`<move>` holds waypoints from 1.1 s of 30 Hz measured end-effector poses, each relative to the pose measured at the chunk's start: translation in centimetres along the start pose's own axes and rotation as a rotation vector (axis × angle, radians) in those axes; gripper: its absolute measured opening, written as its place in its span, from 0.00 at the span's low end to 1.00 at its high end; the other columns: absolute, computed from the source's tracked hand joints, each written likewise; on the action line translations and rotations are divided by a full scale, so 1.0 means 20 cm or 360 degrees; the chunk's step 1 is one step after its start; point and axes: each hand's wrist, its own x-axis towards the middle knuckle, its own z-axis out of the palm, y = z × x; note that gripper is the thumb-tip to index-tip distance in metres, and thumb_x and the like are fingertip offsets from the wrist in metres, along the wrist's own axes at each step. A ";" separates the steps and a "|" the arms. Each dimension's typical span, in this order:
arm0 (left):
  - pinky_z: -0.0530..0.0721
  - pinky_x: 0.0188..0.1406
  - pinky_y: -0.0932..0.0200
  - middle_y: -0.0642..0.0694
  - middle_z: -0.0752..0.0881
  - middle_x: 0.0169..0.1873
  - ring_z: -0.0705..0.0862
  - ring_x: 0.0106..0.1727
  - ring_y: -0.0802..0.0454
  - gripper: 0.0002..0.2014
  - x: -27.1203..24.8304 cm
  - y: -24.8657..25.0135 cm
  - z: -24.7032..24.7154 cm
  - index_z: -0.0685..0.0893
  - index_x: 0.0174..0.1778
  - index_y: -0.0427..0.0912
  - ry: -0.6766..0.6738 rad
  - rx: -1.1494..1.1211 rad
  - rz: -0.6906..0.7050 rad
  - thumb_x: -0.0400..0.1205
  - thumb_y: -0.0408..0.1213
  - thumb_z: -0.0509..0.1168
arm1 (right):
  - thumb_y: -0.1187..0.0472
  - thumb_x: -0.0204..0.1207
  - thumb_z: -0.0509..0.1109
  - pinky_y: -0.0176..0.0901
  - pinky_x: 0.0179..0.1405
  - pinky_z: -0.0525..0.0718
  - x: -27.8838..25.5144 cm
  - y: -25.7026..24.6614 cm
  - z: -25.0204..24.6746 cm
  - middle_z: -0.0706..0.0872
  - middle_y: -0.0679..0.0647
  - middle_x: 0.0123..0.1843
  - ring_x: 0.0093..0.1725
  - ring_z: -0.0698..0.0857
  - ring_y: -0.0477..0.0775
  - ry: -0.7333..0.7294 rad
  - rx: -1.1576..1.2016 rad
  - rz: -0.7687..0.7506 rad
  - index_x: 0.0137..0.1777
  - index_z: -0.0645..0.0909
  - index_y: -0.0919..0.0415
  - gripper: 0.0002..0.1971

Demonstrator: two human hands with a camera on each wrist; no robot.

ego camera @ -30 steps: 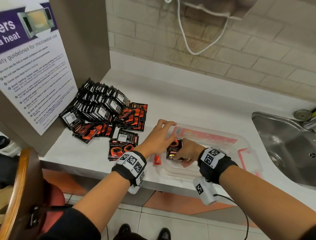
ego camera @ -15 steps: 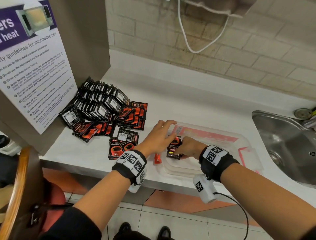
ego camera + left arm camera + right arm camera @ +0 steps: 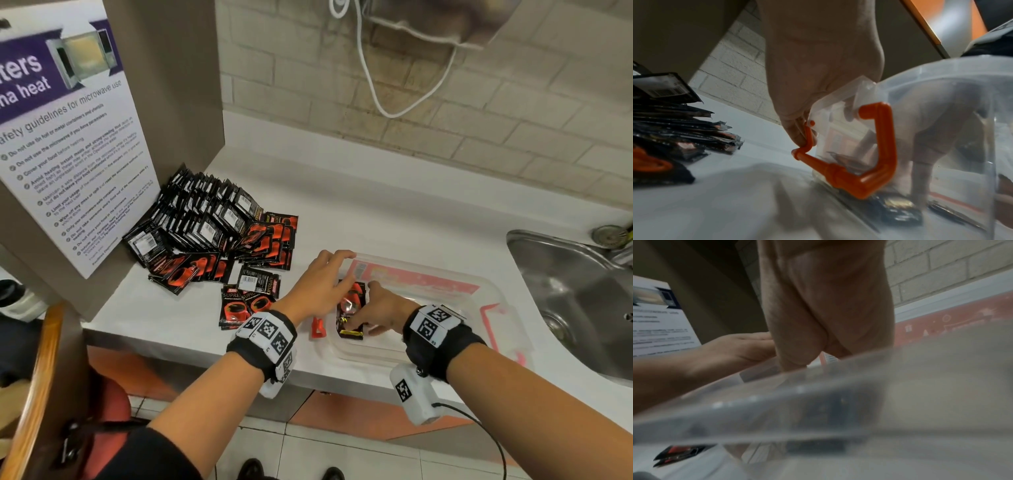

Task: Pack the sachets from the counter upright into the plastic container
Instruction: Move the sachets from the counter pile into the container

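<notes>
- White counter (image 3: 376,212) carries my clear plastic container (image 3: 428,274) beside the sachet pile (image 3: 209,233).
- My left hand (image 3: 318,284) rests straight-fingered on its rim.
- My right hand (image 3: 383,308) pinches sachets (image 3: 349,315) inside, near its left end.

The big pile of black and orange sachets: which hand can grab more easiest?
Probably the left hand. It rests open on the clear plastic container's near rim, on the pile's side. The right hand is inside, busy holding sachets.
</notes>
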 end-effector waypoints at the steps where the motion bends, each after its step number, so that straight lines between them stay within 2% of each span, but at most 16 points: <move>1: 0.75 0.68 0.55 0.44 0.71 0.67 0.75 0.68 0.49 0.23 0.00 0.00 0.00 0.66 0.81 0.54 -0.0001 0.0000 0.0006 0.90 0.48 0.58 | 0.72 0.69 0.82 0.51 0.51 0.91 -0.01 0.00 0.00 0.80 0.60 0.67 0.62 0.85 0.63 -0.0034 -0.0013 0.0024 0.80 0.56 0.60 0.46; 4: 0.75 0.70 0.53 0.43 0.71 0.67 0.74 0.69 0.49 0.23 0.00 0.00 0.00 0.65 0.81 0.55 -0.0006 0.0005 0.0012 0.90 0.48 0.58 | 0.77 0.72 0.78 0.57 0.54 0.90 0.01 0.00 0.02 0.80 0.64 0.67 0.61 0.87 0.66 -0.0024 0.0078 0.0053 0.83 0.49 0.62 0.49; 7: 0.75 0.71 0.51 0.43 0.71 0.67 0.74 0.70 0.48 0.23 -0.01 0.00 0.00 0.66 0.81 0.54 -0.0001 0.0006 0.0002 0.90 0.48 0.58 | 0.78 0.75 0.75 0.54 0.46 0.91 0.03 0.00 0.03 0.80 0.60 0.55 0.56 0.87 0.63 0.0094 0.0179 0.0021 0.84 0.45 0.65 0.47; 10: 0.76 0.71 0.51 0.43 0.71 0.68 0.75 0.70 0.48 0.23 -0.01 0.01 0.00 0.65 0.81 0.54 0.0002 0.0002 -0.0002 0.90 0.47 0.58 | 0.72 0.77 0.76 0.49 0.38 0.90 0.05 0.01 0.01 0.80 0.57 0.50 0.45 0.86 0.56 0.0159 0.0198 0.0023 0.80 0.53 0.65 0.40; 12: 0.75 0.72 0.50 0.43 0.71 0.68 0.75 0.71 0.48 0.23 -0.01 0.01 0.00 0.65 0.81 0.55 -0.0004 0.0001 -0.0004 0.90 0.47 0.58 | 0.66 0.79 0.75 0.50 0.36 0.91 0.06 0.02 -0.01 0.83 0.59 0.52 0.38 0.88 0.55 0.0162 0.0173 0.0043 0.74 0.61 0.63 0.30; 14: 0.75 0.72 0.51 0.43 0.71 0.68 0.73 0.72 0.47 0.23 -0.01 0.01 0.00 0.65 0.81 0.55 -0.0013 -0.0007 -0.0009 0.90 0.48 0.58 | 0.62 0.81 0.74 0.55 0.40 0.93 0.07 0.02 -0.01 0.86 0.61 0.50 0.34 0.89 0.56 0.0160 0.0132 0.0044 0.63 0.70 0.63 0.18; 17: 0.74 0.73 0.51 0.43 0.71 0.68 0.72 0.73 0.46 0.23 0.00 0.00 0.00 0.65 0.81 0.54 -0.0014 -0.0018 -0.0012 0.90 0.46 0.58 | 0.61 0.80 0.75 0.63 0.48 0.92 0.10 0.03 -0.02 0.90 0.65 0.46 0.39 0.92 0.63 0.0201 0.0111 0.0026 0.52 0.79 0.67 0.10; 21: 0.75 0.73 0.51 0.43 0.71 0.68 0.72 0.74 0.46 0.22 0.00 0.00 0.00 0.66 0.81 0.54 -0.0009 -0.0034 -0.0015 0.90 0.45 0.58 | 0.59 0.80 0.76 0.64 0.51 0.91 0.12 0.03 -0.02 0.91 0.68 0.51 0.47 0.93 0.68 0.0196 0.0223 0.0025 0.50 0.80 0.68 0.12; 23: 0.75 0.72 0.51 0.44 0.71 0.67 0.72 0.74 0.47 0.22 0.00 -0.01 0.01 0.66 0.81 0.54 -0.0006 -0.0036 -0.0011 0.90 0.46 0.58 | 0.58 0.80 0.76 0.61 0.49 0.92 0.12 0.03 -0.02 0.91 0.68 0.52 0.46 0.93 0.66 0.0154 0.0284 0.0025 0.50 0.80 0.67 0.12; 25: 0.75 0.72 0.51 0.44 0.71 0.67 0.72 0.73 0.47 0.22 0.00 -0.01 0.01 0.66 0.81 0.55 -0.0005 -0.0039 -0.0009 0.90 0.46 0.58 | 0.59 0.80 0.76 0.55 0.42 0.93 0.12 0.02 -0.02 0.90 0.65 0.50 0.41 0.92 0.61 0.0104 0.0317 0.0018 0.50 0.80 0.66 0.10; 27: 0.75 0.72 0.51 0.45 0.71 0.66 0.72 0.73 0.47 0.22 0.00 -0.01 0.01 0.65 0.81 0.55 -0.0005 -0.0038 -0.0005 0.90 0.47 0.58 | 0.63 0.80 0.76 0.49 0.35 0.92 0.12 0.02 -0.02 0.90 0.62 0.48 0.39 0.91 0.58 0.0063 0.0318 0.0017 0.50 0.80 0.65 0.08; 29: 0.76 0.72 0.50 0.45 0.71 0.66 0.72 0.74 0.47 0.22 0.01 -0.02 0.01 0.65 0.81 0.56 -0.0011 -0.0038 -0.0006 0.90 0.47 0.58 | 0.67 0.79 0.75 0.47 0.32 0.92 0.12 0.02 -0.03 0.89 0.62 0.47 0.39 0.90 0.57 0.0058 0.0304 0.0023 0.51 0.80 0.65 0.07; 31: 0.75 0.73 0.50 0.45 0.71 0.67 0.71 0.74 0.47 0.22 0.01 -0.02 0.01 0.65 0.81 0.56 -0.0015 -0.0034 -0.0008 0.90 0.47 0.58 | 0.70 0.78 0.75 0.48 0.33 0.92 0.12 0.02 -0.03 0.88 0.62 0.46 0.39 0.90 0.58 0.0075 0.0287 0.0027 0.49 0.80 0.65 0.06; 33: 0.75 0.73 0.51 0.46 0.71 0.67 0.71 0.74 0.47 0.23 0.01 -0.02 0.01 0.65 0.81 0.56 -0.0013 -0.0031 -0.0006 0.90 0.47 0.58 | 0.70 0.78 0.75 0.53 0.40 0.93 0.12 0.03 -0.02 0.89 0.62 0.44 0.40 0.90 0.59 0.0117 0.0267 0.0021 0.48 0.80 0.67 0.05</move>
